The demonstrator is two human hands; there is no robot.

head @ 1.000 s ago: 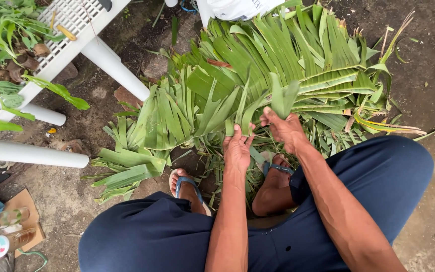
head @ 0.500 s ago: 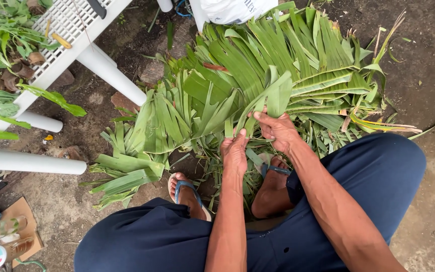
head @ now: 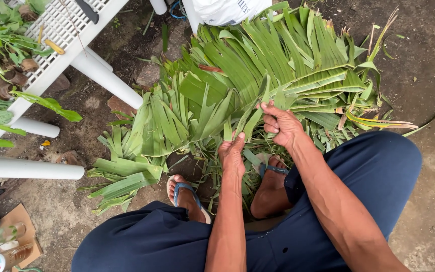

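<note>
The right hand (head: pixel 282 125) is closed around a narrow green leaf strip (head: pixel 262 103), pinching it at the near edge of the big heap of banana leaves (head: pixel 257 65) spread on the dirt ground (head: pixel 424 75). The left hand (head: pixel 231 151), just nearer the person than the heap, seems to grip the strip's lower end, though its fingers are turned away. Between the knees, below the heap, two feet in blue sandals (head: pixel 187 194) rest on leaf scraps. A white plastic bench (head: pixel 71 40) stands left of the heap.

White sack (head: pixel 227 9) (perhaps plastic) top centre.
</note>
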